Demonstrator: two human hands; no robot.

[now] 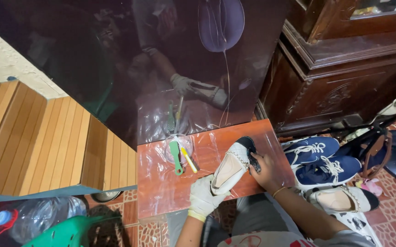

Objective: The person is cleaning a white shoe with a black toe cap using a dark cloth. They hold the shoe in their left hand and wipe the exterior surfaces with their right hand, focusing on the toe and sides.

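Note:
My left hand (204, 195), in a white glove, grips the heel end of a cream flat shoe with a black toe (231, 165) over a small red table covered in clear plastic (161, 180). At the shoe's black toe my bare right hand (265, 171) presses a small dark object (254, 162), which I cannot identify. On the left part of the table stands a clear cup (178, 149) with a green brush (176, 158) and a yellow brush (189, 159) in it.
A glossy dark panel (129, 59) leans behind the table and mirrors the scene. Right of the table lie a pair of blue lace-up shoes (319, 159) and a second cream flat (342, 200). A dark wooden cabinet (344, 68) stands at the right. Wooden slats (38, 142), a plastic bottle (29, 218) and a green item (67, 232) fill the left.

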